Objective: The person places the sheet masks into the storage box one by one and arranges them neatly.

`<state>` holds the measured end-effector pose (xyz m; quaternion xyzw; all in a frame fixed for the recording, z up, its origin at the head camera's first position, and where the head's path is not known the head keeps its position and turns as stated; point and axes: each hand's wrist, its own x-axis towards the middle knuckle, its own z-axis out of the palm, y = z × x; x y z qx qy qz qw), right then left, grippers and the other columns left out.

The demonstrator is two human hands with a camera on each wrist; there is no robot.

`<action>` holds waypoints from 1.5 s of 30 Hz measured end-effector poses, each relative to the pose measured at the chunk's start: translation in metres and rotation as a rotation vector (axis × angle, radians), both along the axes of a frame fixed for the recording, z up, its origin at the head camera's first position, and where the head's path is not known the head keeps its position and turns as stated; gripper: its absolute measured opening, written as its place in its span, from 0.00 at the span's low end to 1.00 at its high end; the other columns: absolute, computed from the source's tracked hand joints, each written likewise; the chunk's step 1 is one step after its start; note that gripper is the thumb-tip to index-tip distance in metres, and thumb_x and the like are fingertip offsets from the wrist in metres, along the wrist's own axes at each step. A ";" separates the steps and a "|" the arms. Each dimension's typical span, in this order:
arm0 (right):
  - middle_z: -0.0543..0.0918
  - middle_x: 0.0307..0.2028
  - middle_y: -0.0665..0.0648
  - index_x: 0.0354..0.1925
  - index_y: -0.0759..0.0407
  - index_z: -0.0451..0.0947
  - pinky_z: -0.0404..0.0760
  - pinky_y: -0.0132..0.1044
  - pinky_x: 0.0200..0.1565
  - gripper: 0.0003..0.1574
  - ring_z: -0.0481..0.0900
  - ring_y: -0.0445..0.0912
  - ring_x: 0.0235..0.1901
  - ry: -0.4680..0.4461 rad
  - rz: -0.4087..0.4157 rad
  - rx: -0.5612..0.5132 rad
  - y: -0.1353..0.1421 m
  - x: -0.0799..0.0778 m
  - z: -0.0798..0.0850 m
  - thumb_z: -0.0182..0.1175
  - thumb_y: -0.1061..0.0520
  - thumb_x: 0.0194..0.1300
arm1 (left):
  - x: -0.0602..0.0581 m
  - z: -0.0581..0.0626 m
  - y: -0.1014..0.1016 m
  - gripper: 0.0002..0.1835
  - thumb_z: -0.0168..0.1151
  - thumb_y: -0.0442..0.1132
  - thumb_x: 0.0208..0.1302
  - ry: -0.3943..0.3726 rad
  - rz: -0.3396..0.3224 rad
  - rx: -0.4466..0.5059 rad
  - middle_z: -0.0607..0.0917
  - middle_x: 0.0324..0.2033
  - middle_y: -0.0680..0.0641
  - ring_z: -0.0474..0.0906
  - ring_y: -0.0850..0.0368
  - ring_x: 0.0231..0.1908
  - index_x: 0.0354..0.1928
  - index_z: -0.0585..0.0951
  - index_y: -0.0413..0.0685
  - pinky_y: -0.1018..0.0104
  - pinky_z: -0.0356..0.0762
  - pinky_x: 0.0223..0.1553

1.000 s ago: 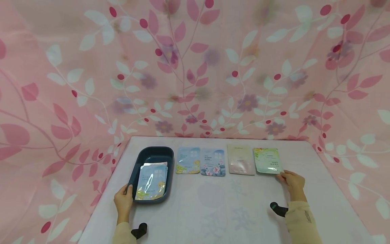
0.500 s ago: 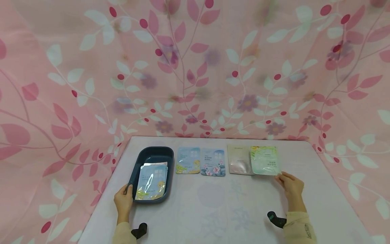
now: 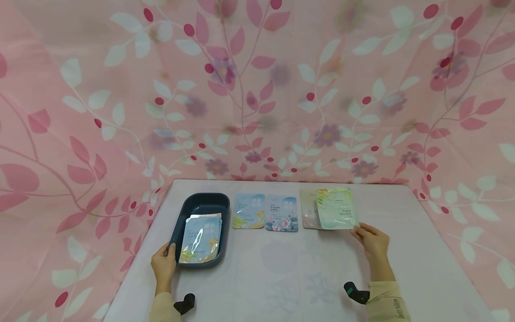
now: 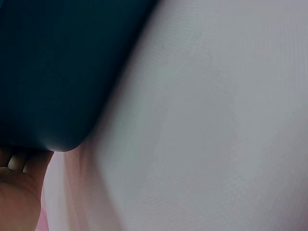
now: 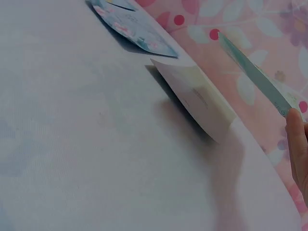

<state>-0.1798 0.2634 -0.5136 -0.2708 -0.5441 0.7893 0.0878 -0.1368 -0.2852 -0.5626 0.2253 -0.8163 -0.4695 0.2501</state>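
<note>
From the middle of the finely woven white tablecloth point(image 3: 277, 277), at nine o'clock: left hand point(image 3: 162, 266), fingers curled round the seven-o'clock corner of a smooth, dark-blue, round-cornered tray point(image 3: 206, 203); inside, glossy stacked pouches point(image 3: 199, 241). At eleven, flat blue pouch point(image 3: 248, 211); at twelve, flower-printed pouch point(image 3: 281, 213); past one, beige-pink pouch point(image 3: 310, 209). At two, shiny green pouch point(image 3: 335, 209), raised off the cloth, five-o'clock corner pinched between thumb and fingers of the right hand point(image 3: 374, 241), itself at three.

Against half a second ago: tray and left hand in the same place; green pouch and right hand shifted toward nine, more of the beige-pink pouch covered.

Around: at eight, cream sleeve point(image 3: 165, 307) beside black device point(image 3: 185, 304); toward twelve, pink leafy backdrop point(image 3: 257, 120); at four, matching device point(image 3: 356, 293) and sleeve point(image 3: 388, 302). Lower stacked pouches mostly hidden; three-o'clock side of the beige-pink pouch blocked by the green.
</note>
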 end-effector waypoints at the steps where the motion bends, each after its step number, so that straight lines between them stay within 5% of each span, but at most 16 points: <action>1: 0.81 0.23 0.51 0.22 0.53 0.81 0.81 0.30 0.34 0.20 0.83 0.40 0.23 -0.006 0.005 0.000 -0.003 0.000 0.003 0.57 0.76 0.57 | 0.000 0.000 0.000 0.14 0.54 0.30 0.65 -0.001 -0.001 0.002 0.81 0.39 0.24 0.62 0.87 0.25 0.45 0.78 0.21 0.90 0.63 0.27; 6: 0.80 0.25 0.51 0.36 0.65 0.81 0.81 0.32 0.35 0.10 0.83 0.41 0.24 -0.027 0.022 0.018 -0.021 -0.002 0.009 0.57 0.75 0.58 | -0.001 0.001 0.000 0.14 0.54 0.30 0.65 -0.003 0.000 0.005 0.81 0.39 0.25 0.62 0.88 0.26 0.45 0.78 0.21 0.91 0.62 0.28; 17: 0.79 0.28 0.53 0.49 0.82 0.71 0.81 0.33 0.35 0.20 0.83 0.42 0.23 0.049 0.069 0.048 -0.066 -0.004 0.006 0.56 0.77 0.56 | -0.002 0.001 0.000 0.14 0.54 0.30 0.64 0.012 -0.007 0.003 0.81 0.38 0.24 0.62 0.88 0.25 0.44 0.78 0.21 0.90 0.63 0.27; 45: 0.82 0.27 0.62 0.46 0.88 0.70 0.81 0.31 0.30 0.18 0.82 0.42 0.21 0.145 0.299 0.050 -0.179 -0.009 0.002 0.54 0.80 0.54 | -0.001 -0.003 -0.002 0.14 0.55 0.30 0.64 -0.006 0.001 0.012 0.81 0.39 0.25 0.63 0.86 0.26 0.45 0.78 0.21 0.90 0.64 0.27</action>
